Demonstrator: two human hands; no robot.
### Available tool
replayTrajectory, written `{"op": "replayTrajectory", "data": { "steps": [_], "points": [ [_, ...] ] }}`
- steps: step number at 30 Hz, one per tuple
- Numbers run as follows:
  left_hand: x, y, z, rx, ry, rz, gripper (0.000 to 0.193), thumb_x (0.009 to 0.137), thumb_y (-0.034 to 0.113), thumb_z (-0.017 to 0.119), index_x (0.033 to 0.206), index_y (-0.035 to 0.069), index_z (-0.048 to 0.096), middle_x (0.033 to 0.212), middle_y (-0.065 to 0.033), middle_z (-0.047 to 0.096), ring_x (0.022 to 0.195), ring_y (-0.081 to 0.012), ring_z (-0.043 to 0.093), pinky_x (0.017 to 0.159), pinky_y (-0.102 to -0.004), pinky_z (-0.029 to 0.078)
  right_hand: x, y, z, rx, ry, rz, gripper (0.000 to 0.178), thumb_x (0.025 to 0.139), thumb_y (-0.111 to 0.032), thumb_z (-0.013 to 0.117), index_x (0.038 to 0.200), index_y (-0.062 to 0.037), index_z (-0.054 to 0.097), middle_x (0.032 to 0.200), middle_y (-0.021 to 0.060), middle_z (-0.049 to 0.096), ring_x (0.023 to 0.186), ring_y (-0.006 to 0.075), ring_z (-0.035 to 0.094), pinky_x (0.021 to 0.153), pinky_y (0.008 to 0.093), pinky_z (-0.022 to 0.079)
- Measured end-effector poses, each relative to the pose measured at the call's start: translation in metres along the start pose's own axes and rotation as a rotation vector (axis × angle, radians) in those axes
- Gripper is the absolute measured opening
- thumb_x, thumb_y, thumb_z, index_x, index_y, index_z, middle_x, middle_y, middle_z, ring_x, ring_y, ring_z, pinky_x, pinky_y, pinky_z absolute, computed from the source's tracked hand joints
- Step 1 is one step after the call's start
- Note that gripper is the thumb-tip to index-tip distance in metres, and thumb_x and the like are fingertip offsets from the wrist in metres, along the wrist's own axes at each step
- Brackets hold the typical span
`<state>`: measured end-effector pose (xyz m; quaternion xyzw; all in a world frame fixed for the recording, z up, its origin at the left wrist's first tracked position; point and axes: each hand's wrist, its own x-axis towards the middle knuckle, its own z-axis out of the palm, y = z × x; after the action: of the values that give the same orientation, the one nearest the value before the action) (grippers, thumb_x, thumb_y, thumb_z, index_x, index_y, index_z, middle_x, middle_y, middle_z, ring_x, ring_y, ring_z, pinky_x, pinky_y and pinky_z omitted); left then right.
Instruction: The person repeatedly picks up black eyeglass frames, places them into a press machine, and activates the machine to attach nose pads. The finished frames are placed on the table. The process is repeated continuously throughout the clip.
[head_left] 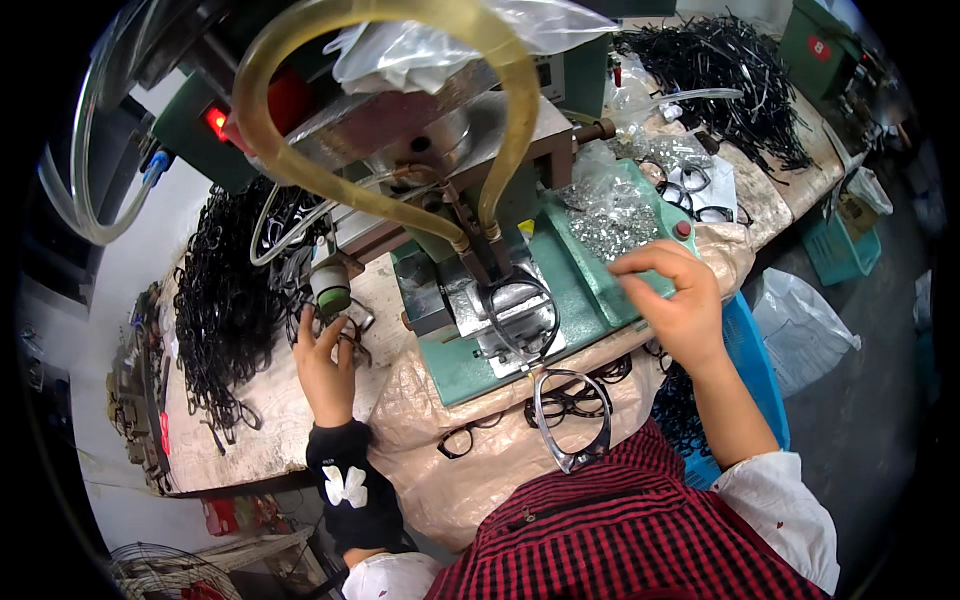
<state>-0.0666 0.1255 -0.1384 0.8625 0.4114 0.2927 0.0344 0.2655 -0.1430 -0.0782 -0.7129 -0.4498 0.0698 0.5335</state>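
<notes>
A dark eyeglass frame (541,392) sits at the machine's metal fixture (470,305); one rim lies under the two pressing tips and the other hangs over the front edge. My left hand (327,372) is left of the machine, fingers apart, beside a green-and-black knob (332,289). Its fingertips are close to loose black frame parts (358,340); whether they touch them I cannot tell. Over the front edge of a green tray, my right hand (685,308) has thumb and forefinger nearly together. Anything between them is too small to make out. Small silvery metal pieces (612,222) lie heaped in the tray.
Black frame parts (228,300) are piled at the left, and black strips (715,85) at the back right. Several eyeglass frames (565,402) lie on brown wrapping (430,490) before the machine. A blue basket (752,370) stands right. A yellowish hose (250,100) loops above.
</notes>
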Motion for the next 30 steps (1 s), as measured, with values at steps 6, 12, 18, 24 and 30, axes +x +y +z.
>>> {"op": "replayTrajectory", "data": {
  "steps": [6,12,18,24,30],
  "points": [
    [0.005,0.036,0.001,-0.711,0.235,-0.306,0.013,0.098,0.008,0.064,0.105,-0.003,0.065,0.088,-0.0054,0.065,0.074,-0.0136,0.060,0.069,-0.0232,0.047,0.044,-0.054,0.054,0.436,-0.024,-0.058,0.038,0.080,-0.001,0.070,0.118,0.0017,0.061,0.100,0.0098,0.070,0.090,0.0166,0.068,0.084,0.0301,0.052],
    [-0.014,0.099,-0.020,-1.122,0.381,-0.369,0.014,0.103,0.009,0.054,0.117,0.005,0.056,0.102,-0.0081,0.062,0.083,-0.0170,0.062,0.072,-0.0292,0.053,0.035,-0.062,0.063,0.530,-0.029,0.059,0.041,0.082,0.002,0.067,0.122,0.0040,0.055,0.091,0.0097,0.069,0.086,0.0123,0.066,0.084,0.0278,0.050],
    [0.040,0.175,-0.095,-1.148,0.408,0.329,0.009,0.103,0.011,0.052,0.111,0.010,0.051,0.110,-0.0117,0.056,0.091,-0.0229,0.062,0.072,-0.0343,0.055,0.035,-0.078,0.062,0.717,-0.101,0.156,0.049,0.083,0.002,0.068,0.129,0.0035,0.051,0.091,0.0050,0.070,0.088,0.0104,0.064,0.084,0.0255,0.049],
    [0.040,0.177,-0.079,-1.132,0.465,0.448,0.012,0.100,0.010,0.055,0.111,0.005,0.052,0.096,-0.0162,0.061,0.083,-0.0239,0.062,0.072,-0.0350,0.056,0.005,-0.097,0.051,0.769,-0.064,0.056,0.055,0.087,0.004,0.059,0.140,0.0028,0.047,0.127,0.0156,0.063,0.116,0.0208,0.062,0.103,0.0343,0.046],
    [0.015,0.203,-0.060,-0.519,0.080,0.929,0.018,0.071,-0.003,0.079,0.080,0.001,0.063,0.103,-0.0153,0.072,0.088,-0.0346,0.073,0.077,-0.0440,0.062,0.014,0.001,0.020,0.025,0.003,0.149,0.034,0.084,0.000,0.055,0.115,-0.0035,0.069,0.112,0.0172,0.071,0.112,0.0342,0.065,0.099,0.0401,0.049]
  ]
}}
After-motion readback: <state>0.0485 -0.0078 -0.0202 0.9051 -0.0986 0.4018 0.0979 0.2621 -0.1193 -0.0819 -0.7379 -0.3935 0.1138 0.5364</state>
